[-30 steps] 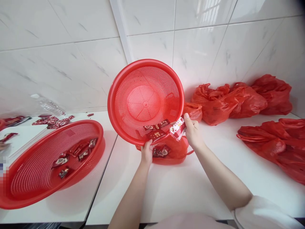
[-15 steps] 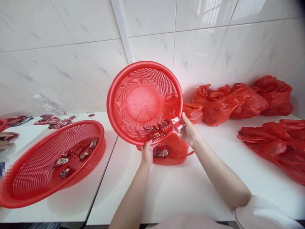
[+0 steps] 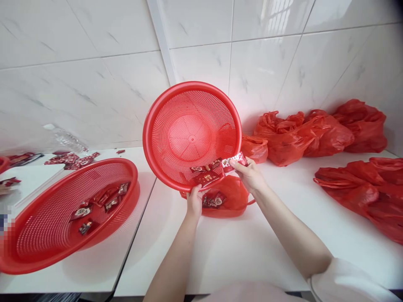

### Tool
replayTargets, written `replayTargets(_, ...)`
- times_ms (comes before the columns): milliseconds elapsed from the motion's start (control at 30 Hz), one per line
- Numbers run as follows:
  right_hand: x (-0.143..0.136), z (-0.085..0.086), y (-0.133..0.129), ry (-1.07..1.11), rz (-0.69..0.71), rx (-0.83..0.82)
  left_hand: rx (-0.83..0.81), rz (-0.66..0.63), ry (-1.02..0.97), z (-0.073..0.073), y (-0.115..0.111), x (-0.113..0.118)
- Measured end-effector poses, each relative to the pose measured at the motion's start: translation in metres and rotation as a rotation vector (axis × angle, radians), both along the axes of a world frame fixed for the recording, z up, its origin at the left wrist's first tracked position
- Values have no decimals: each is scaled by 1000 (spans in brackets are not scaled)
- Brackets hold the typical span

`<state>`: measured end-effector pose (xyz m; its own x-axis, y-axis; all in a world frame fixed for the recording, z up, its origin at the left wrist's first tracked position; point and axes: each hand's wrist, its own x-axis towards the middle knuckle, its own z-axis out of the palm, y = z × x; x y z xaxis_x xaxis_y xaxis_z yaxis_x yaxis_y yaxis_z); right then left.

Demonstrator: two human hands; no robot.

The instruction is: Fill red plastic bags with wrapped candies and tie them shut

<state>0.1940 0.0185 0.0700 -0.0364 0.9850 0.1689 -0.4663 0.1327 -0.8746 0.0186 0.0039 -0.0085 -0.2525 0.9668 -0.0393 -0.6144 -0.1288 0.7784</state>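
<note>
A round red basket (image 3: pixel 192 90) is tilted up toward me, with several dark red packets (image 3: pixel 206 178) resting at its lower edge. My left hand (image 3: pixel 195 201) grips the basket's bottom rim. At the basket's lower right rim, my right hand (image 3: pixel 250 174) pinches a small red and white packet (image 3: pixel 232 162) between thumb and fingers. Beneath the basket sits an open red plastic bag (image 3: pixel 241 201) with some packets inside, partly hidden by the basket and my left hand.
On the left, another red basket (image 3: pixel 134 184) holds several packets. A clear bottle (image 3: pixel 67 138) and loose packets (image 3: pixel 74 160) lie behind it. Another person's hand (image 3: pixel 4 190) shows at the left edge. Filled red bags (image 3: pixel 291 138) line the wall; more red plastic (image 3: pixel 362 184) lies at right.
The packet in my right hand has turned and now shows longer, with my thumb over it. The basket has shifted very slightly. The other person's hand has moved left, mostly out of view.
</note>
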Motion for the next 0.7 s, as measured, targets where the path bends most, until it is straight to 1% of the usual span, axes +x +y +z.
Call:
replayTargets(167, 0, 3, -2, -18, -38, 22, -3, -3, 4, 2, -1, 1)
replayTargets(267, -1, 3, 0, -4, -68, 8, -10, -5, 6, 3, -1, 1)
replayTargets(433, -2, -2, 3, 8, -98, -35, -13, -8, 8, 3, 0, 1)
replayTargets(600, -2, -7, 7, 28, -191, -96, -19, -19, 6, 4, -1, 1)
replayTargets(700, -2, -8, 8, 65, -189, -99, -21, -16, 1, 4, -1, 1)
